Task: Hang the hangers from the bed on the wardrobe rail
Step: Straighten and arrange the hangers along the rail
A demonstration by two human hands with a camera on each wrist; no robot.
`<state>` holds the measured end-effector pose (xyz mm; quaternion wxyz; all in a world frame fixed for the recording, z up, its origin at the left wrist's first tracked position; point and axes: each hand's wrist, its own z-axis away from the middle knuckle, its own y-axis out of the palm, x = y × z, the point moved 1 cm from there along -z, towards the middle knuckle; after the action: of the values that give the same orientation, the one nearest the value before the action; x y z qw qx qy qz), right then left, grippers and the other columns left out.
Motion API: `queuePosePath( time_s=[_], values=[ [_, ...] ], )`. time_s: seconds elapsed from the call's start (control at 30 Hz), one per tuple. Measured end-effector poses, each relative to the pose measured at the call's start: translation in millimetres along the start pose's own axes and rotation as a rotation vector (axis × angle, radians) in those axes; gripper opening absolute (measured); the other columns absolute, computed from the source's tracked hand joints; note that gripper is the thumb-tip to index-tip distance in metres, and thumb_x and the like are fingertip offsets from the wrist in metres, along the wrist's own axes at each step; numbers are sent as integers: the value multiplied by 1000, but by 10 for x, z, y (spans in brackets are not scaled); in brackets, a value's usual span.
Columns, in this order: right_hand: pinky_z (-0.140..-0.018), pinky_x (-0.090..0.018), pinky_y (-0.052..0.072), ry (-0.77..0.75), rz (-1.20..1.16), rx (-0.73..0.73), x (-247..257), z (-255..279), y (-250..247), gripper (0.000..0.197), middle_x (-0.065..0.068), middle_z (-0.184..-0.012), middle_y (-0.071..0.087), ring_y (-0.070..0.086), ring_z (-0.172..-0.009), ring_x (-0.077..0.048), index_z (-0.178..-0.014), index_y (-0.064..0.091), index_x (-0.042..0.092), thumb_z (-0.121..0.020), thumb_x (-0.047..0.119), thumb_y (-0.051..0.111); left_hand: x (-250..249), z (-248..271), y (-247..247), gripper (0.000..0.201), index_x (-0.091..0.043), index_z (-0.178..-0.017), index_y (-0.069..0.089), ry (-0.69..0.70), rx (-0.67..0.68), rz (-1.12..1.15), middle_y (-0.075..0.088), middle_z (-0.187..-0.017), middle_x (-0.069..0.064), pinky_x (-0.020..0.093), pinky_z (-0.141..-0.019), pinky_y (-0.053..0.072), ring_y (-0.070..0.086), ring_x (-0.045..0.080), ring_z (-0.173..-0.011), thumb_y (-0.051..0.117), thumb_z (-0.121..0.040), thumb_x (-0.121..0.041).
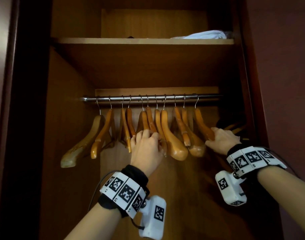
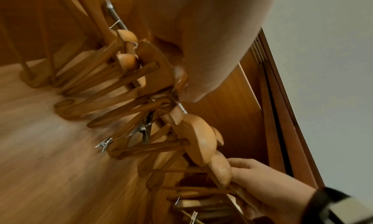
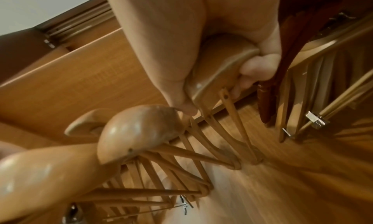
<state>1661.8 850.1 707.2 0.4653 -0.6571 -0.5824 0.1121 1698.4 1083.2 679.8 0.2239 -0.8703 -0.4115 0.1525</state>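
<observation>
Several tan wooden hangers (image 1: pixel 174 135) hang by metal hooks on the chrome wardrobe rail (image 1: pixel 148 98). My left hand (image 1: pixel 153 137) reaches into the middle of the row, its fingers curled over the arm of a middle hanger (image 1: pixel 149 122). My right hand (image 1: pixel 212 135) grips the lower shoulder of the rightmost tan hanger (image 1: pixel 202 123), which is hooked on the rail. The right wrist view shows fingers (image 3: pixel 256 68) and thumb wrapped round that hanger's rounded end (image 3: pixel 214 63). From the left wrist, the left palm (image 2: pixel 201 44) lies against the hangers (image 2: pixel 157 63); its fingertips are hidden.
A shelf (image 1: pixel 144 40) above the rail carries a white folded bundle in plastic (image 1: pixel 205 34). Darker hangers (image 1: pixel 234 127) sit in shadow at the rail's far right, some with metal clips (image 3: pixel 316 120). Wardrobe side walls (image 1: pixel 70 135) close in on both sides.
</observation>
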Motion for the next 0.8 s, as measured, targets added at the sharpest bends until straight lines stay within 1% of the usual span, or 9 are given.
queuePosePath(
  time_s=[0.07, 0.13, 0.2, 0.27, 0.4, 0.5, 0.6, 0.7, 0.8],
  values=[
    [-78, -36, 42, -7, 0, 4, -22, -16, 3, 48, -11, -117, 57, 56, -110, -32, -134, 45, 22, -89, 36, 57, -1, 5, 0, 30, -23, -122, 56, 1, 1, 2, 46, -129, -1, 45, -115, 14, 32, 23, -133, 48, -94, -29],
    [-78, -35, 44, -12, -10, 13, -43, -34, 2, 50, -10, -115, 58, 57, -107, -31, -134, 45, 23, -88, 37, 59, -3, 7, 2, 30, -23, -122, 56, 8, 2, 1, 46, -130, -1, 46, -115, 15, 32, 23, -133, 47, -94, -29],
    [-85, -36, 47, -10, -7, 25, -48, -40, -9, 57, -10, -119, 57, 56, -109, -30, -138, 41, 25, -87, 39, 59, -1, 10, 1, 29, -23, -121, 56, 13, 3, 6, 46, -130, -1, 45, -115, 16, 32, 23, -133, 48, -94, -29],
    [-90, -39, 48, -12, -5, 34, -40, -39, -19, 59, -12, -121, 56, 55, -110, -31, -139, 40, 25, -85, 40, 60, 10, 6, 5, 29, -23, -120, 56, 14, 0, 14, 46, -129, -1, 45, -115, 16, 33, 23, -132, 48, -93, -28],
    [-94, -40, 47, -47, -12, 18, 2, 8, -75, 54, -15, -120, 55, 54, -110, -33, -132, 48, 20, -84, 41, 58, 22, 1, 0, 27, -21, -117, 58, 11, -7, 25, 48, -127, 0, 45, -114, 20, 36, 24, -130, 48, -93, -28],
    [-100, -45, 43, -51, -2, 0, 39, 77, -111, 57, -19, -129, 48, 47, -120, -37, -134, 47, 19, -83, 43, 58, 13, -1, -4, 27, -19, -117, 59, 8, 5, 21, 49, -127, 2, 46, -114, 21, 37, 25, -128, 47, -93, -28],
    [-102, -48, 40, -52, 25, -45, 83, 171, -140, 55, -18, -136, 40, 42, -124, -39, -134, 48, 19, -87, 45, 56, 13, 0, 1, 28, -18, -116, 60, 10, 7, 35, 51, -125, 3, 47, -113, 23, 40, 25, -127, 47, -93, -28],
    [-103, -48, 38, -89, 21, -118, 118, 284, -170, 51, -16, -136, 42, 41, -125, -38, -133, 49, 20, -89, 45, 55, 15, 20, 7, 27, -18, -113, 62, 29, -30, 75, 55, -120, 2, 47, -113, 25, 44, 24, -125, 47, -93, -27],
    [-101, -49, 39, -149, -34, -161, 160, 415, -189, 45, -14, -130, 46, 43, -122, -35, -128, 53, 19, -89, 42, 54, 2, 70, 14, 24, -16, -106, 65, 68, -86, 147, 60, -112, 3, 48, -110, 30, 49, 24, -119, 49, -91, -24]
  ],
)
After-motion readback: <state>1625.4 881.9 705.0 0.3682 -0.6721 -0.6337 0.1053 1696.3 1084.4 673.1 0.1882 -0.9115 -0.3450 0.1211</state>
